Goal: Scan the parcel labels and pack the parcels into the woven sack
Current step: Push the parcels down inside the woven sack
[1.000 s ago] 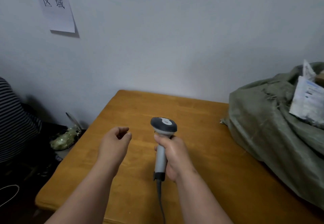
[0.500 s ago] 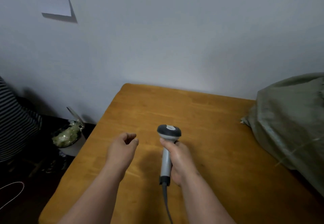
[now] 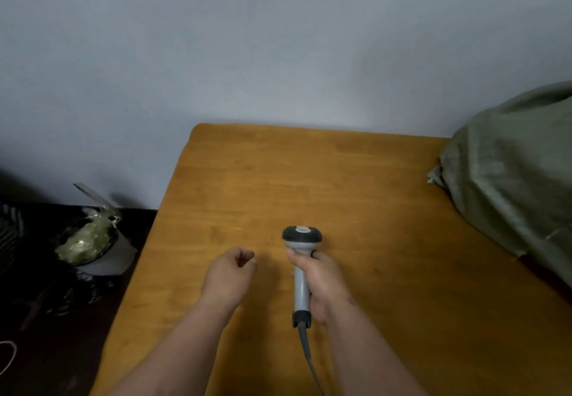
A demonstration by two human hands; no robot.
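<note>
Barcode scanner (image 3: 301,267) gripped by the right hand (image 3: 322,284) over the wooden table (image 3: 356,179).
Left hand (image 3: 227,276) is held loosely curled, nothing in it; woven sack (image 3: 513,172) is seen at right.

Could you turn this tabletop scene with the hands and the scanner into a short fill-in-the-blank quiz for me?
1. The barcode scanner is gripped by the person's ____ hand.
2. The left hand hovers over the wooden table and holds ____.
3. The green woven sack lies at the table's ____ side.
4. A grey ____ trails from the bottom of the scanner's handle.

Missing words: right; nothing; right; cable
</note>
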